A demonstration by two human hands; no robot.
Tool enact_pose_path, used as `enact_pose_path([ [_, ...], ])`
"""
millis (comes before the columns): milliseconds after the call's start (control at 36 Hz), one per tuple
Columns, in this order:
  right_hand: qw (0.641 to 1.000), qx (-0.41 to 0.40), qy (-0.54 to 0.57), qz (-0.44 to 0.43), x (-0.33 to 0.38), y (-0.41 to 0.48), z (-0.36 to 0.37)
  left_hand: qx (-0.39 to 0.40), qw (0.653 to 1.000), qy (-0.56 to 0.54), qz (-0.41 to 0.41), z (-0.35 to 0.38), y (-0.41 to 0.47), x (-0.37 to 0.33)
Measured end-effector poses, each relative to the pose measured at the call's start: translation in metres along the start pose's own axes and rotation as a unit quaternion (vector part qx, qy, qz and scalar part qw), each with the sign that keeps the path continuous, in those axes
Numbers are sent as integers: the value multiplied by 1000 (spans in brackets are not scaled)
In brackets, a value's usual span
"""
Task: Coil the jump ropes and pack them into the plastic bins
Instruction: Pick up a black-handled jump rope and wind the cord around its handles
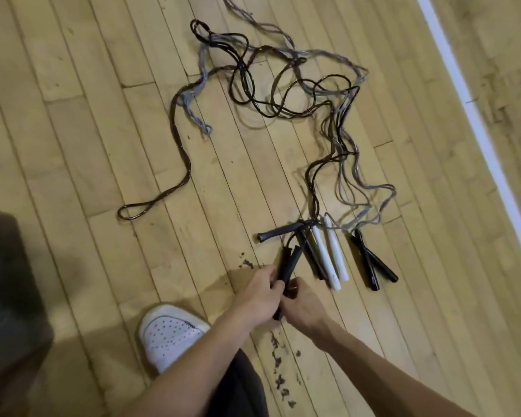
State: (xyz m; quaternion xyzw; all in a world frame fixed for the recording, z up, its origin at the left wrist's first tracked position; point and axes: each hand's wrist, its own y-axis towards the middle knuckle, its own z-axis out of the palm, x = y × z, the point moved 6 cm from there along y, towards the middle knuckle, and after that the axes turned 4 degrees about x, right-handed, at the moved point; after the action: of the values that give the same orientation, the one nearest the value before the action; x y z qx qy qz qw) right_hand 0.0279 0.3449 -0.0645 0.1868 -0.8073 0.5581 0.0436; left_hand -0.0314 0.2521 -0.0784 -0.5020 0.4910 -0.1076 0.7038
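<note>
Both hands are clamped on the same pair of black handles [288, 266], held side by side like one stick. My left hand [257, 296] has its fingers curled round them from one side. The right hand [301, 305] wraps round from the other side, and the two hands are pretty much touching. The bottom end of the handles pokes out between the wrists. The top ends stick up past the knuckles, with their black cord running away from the grip.

Just beyond the grip and off to its right, the other handles lie on the wooden floor [88, 145]. A dark grey handle [280, 231] lies crosswise right above the held pair, and another black pair [312, 257] sits just beside it. Then come two white handles [337, 251] lying against each other. Further right is a crossed black pair [370, 260], a bit apart from the white ones. All the cords run from there into one big tangle of black and grey ropes [243, 76], well beyond the hands. One brownish loop [189, 170] trails out of that mess, up and to the left of the grip and well clear of it.

Down and left of the hands, close to the left forearm, is a white shoe [172, 335]. Some dark specks [277, 353] dot the boards near the right forearm. A white painted line [475, 115] runs far off to the right.
</note>
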Motion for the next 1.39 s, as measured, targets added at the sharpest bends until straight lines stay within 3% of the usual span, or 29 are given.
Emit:
enact_pose_path([
  [222, 989, 125, 83, -12, 6, -31, 13, 22, 1000, 12, 2, -13, -26, -3],
  [361, 971, 179, 139, -74, 38, -84, -7, 29, 996, 51, 68, -38, -71, -50],
  [556, 945, 154, 143, -249, 133, -208, -73, -4, 984, 19, 177, -83, -194, -170],
  [750, 876, 114, 107, -457, 221, -387, -126, -104, 940, 35, 323, -116, -383, -281],
  [972, 757, 119, 72, -639, 248, -625, -155, -239, 830, 129, 487, -91, -638, -347],
  [1056, 717, 194, 75, -666, 236, -706, -141, -297, 779, 189, 519, -67, -741, -341],
  [1194, 651, 307, 70, -690, 212, -809, -105, -392, 714, 308, 492, -32, -874, -309],
  [1389, 594, 299, 53, -745, 162, -909, -109, -553, 555, 238, 575, 22, -993, -311],
])
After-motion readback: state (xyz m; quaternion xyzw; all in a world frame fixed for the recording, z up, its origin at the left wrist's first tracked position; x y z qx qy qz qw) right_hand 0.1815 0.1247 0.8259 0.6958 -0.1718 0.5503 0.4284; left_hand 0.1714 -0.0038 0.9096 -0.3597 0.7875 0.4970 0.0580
